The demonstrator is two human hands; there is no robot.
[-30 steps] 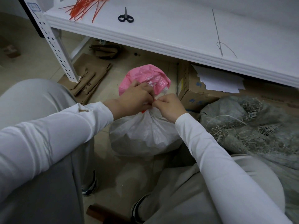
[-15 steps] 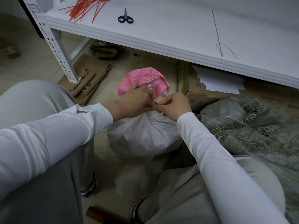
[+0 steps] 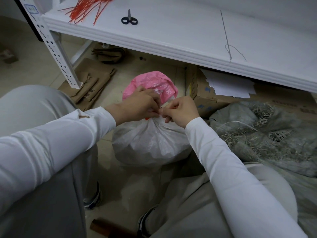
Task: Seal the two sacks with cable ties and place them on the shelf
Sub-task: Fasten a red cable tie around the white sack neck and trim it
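A white woven sack (image 3: 151,143) stands on the floor between my knees, its pink-printed top (image 3: 151,83) bunched above the neck. My left hand (image 3: 139,107) grips the gathered neck from the left. My right hand (image 3: 181,111) pinches something thin at the neck from the right; a bit of red-orange cable tie (image 3: 147,118) shows under my left hand. A second, grey sack (image 3: 267,134) with frayed fibres lies to the right. The white shelf (image 3: 171,47) runs overhead, with a pile of red cable ties (image 3: 85,7) on its left end.
Black scissors (image 3: 129,19) and a long needle with thread (image 3: 226,35) lie on the shelf. Under it sit a cardboard box (image 3: 202,93) with white paper, flattened cardboard (image 3: 91,86) and the shelf's perforated post (image 3: 56,48). My knees flank the sack.
Both hands have shifted slightly on the sack's neck; the right hand rose and now pinches at the gathered neck closer to the left hand's fingertips. The sack stays in place.
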